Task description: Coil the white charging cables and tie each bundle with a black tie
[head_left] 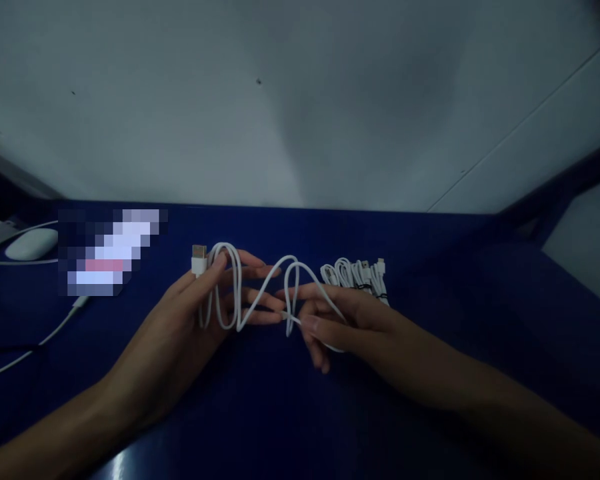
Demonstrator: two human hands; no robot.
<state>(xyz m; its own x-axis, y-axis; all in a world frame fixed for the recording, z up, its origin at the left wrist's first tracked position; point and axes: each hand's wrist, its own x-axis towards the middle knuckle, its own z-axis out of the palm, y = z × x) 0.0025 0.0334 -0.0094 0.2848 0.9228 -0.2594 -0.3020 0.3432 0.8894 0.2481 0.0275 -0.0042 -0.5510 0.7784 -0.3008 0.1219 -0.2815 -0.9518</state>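
Dimly lit grey wall [180, 147] (w/ few sm. marks [259, 82]) behind dk. blue tbl. [260, 413]

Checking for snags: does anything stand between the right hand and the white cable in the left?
Nothing visible: the right hand pinches the cable directly. The bundled white cables lie beyond that hand, not between them.

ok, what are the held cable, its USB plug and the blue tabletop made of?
Cable: probably soft plastic or rubber jacket, smooth white; it bends in rounded loops.
USB plug: likely metal end, going by its brownish metallic tone; white housing looks like plastic.
Tabletop: glossy blue, with a bright reflection lower left; paint, laminate or plastic, can't tell.
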